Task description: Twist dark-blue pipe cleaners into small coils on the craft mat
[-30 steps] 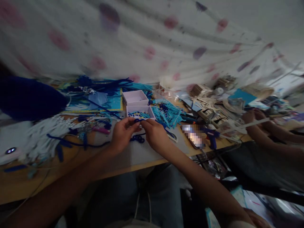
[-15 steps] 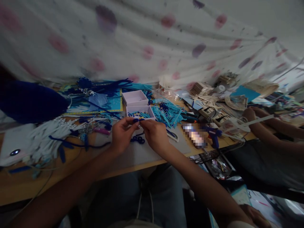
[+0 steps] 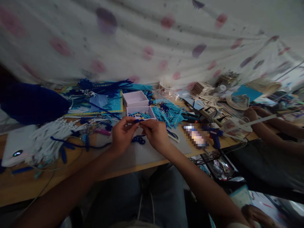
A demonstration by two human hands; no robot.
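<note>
My left hand [image 3: 123,134] and my right hand [image 3: 157,134] meet at the fingertips above a grey mat [image 3: 133,158]. Both pinch a small dark blue piece [image 3: 137,121] between them; its shape is too small to tell. Just below the fingers, curled dark blue loops [image 3: 139,140] lie on the mat. Behind the hands stands an open white box [image 3: 152,113] holding blue and yellow bits, and a second white box [image 3: 135,98] is behind it. Turquoise fuzzy strips [image 3: 172,115] are heaped to the right of the boxes.
White fuzzy stems [image 3: 48,139] and a large dark blue furry object [image 3: 33,103] lie at the left. At the right are a blurred-out phone [image 3: 196,136], a blue glue gun [image 3: 215,137] and another person's arms [image 3: 268,126]. A flowered sheet [image 3: 147,38] hangs behind.
The view has shifted slightly. My hands remain together at nearly the same place, with small changes in the right fingers around the blue piece.
</note>
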